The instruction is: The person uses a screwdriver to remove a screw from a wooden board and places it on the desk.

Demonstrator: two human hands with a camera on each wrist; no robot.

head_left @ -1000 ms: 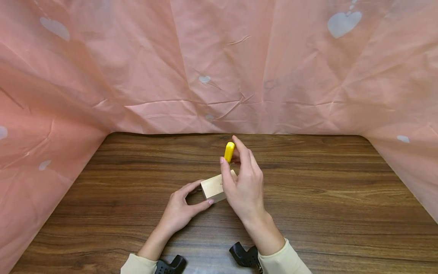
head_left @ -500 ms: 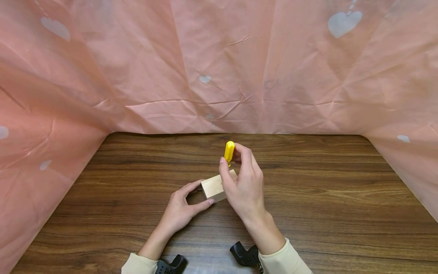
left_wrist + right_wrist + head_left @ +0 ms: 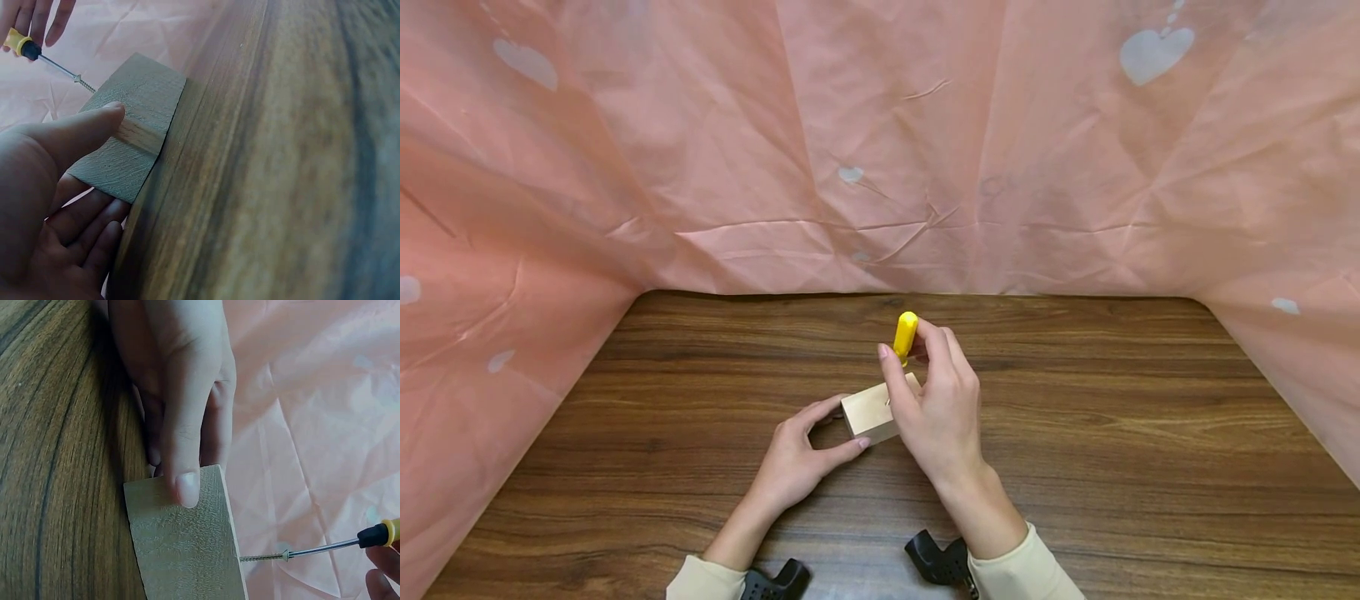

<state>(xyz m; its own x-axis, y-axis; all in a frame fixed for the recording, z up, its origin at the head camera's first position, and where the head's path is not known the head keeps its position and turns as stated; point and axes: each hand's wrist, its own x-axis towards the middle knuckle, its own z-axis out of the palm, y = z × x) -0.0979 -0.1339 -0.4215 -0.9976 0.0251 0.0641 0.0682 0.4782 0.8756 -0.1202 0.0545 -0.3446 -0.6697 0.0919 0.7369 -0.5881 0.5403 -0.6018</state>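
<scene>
A pale wooden block [image 3: 867, 410] lies on the table at mid-view. My left hand [image 3: 801, 454] grips its left end, with the thumb on the near side and fingers behind. Out of the block's top face sticks a screw [image 3: 262, 557], much of its thread showing. The tip of a screwdriver [image 3: 906, 335] meets the screw's head, its shaft nearly in line with it. Thumb and fingers of my right hand [image 3: 940, 408] pinch the yellow handle above the block. In the head view that hand hides the block's right part and most of the shaft.
The brown wood-grain table [image 3: 1112, 433] spreads around both hands. A pink curtain with pale hearts [image 3: 880, 150] borders it at the back and sides. Black wrist-mounted devices, one by the left sleeve [image 3: 775, 579] and one by the right sleeve [image 3: 936, 558], sit near the front edge.
My right index finger has come down from a raised, straight position to the screwdriver handle, which has shifted slightly. The left hand and the block have stayed in place.
</scene>
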